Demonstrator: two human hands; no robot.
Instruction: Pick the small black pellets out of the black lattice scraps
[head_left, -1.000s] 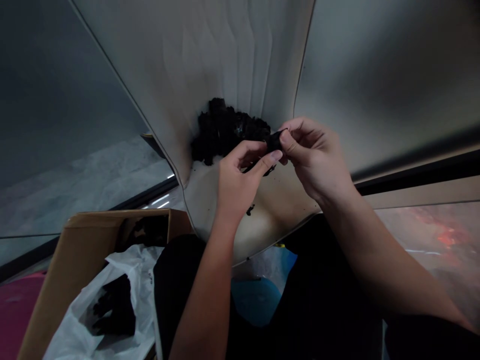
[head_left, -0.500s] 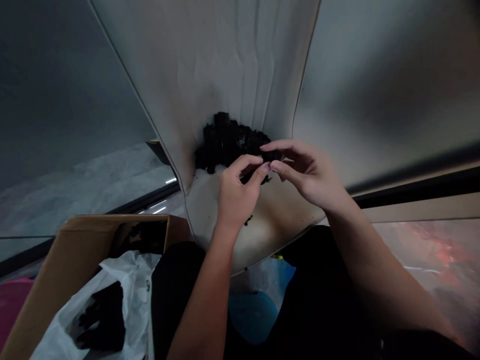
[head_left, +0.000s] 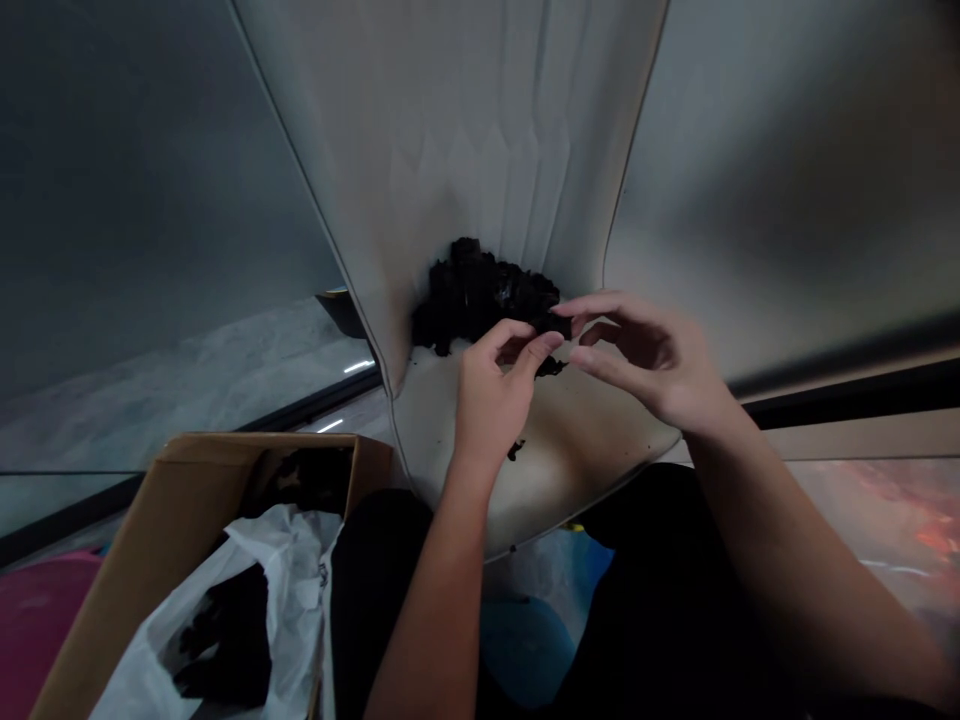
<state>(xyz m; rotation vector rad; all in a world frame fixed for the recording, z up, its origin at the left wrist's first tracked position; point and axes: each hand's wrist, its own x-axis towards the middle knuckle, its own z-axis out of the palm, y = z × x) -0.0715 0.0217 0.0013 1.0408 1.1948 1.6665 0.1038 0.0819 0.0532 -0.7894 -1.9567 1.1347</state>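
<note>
My left hand [head_left: 504, 375] has its thumb and fingers closed on a small black piece [head_left: 555, 324], whose exact kind I cannot make out. To its right, my right hand [head_left: 645, 350] has thumb and forefinger spread apart. Its forefinger tip is at the upper edge of that piece. Right behind the hands a pile of crumpled black pieces [head_left: 465, 298] lies on the seat of a pale chair [head_left: 592, 445], against the backrest. A few black scraps [head_left: 515, 450] are scattered on the seat in front.
At lower left stands an open cardboard box [head_left: 161, 520] with black items inside. A white plastic bag [head_left: 296, 570] in it holds more black pieces. A pink object [head_left: 49, 610] lies at the far left. Something blue [head_left: 525, 640] is below the chair.
My right thumb has drawn away from my left thumb, and the right hand has opened wider. The whole view has shifted slightly, so everything sits farther right.
</note>
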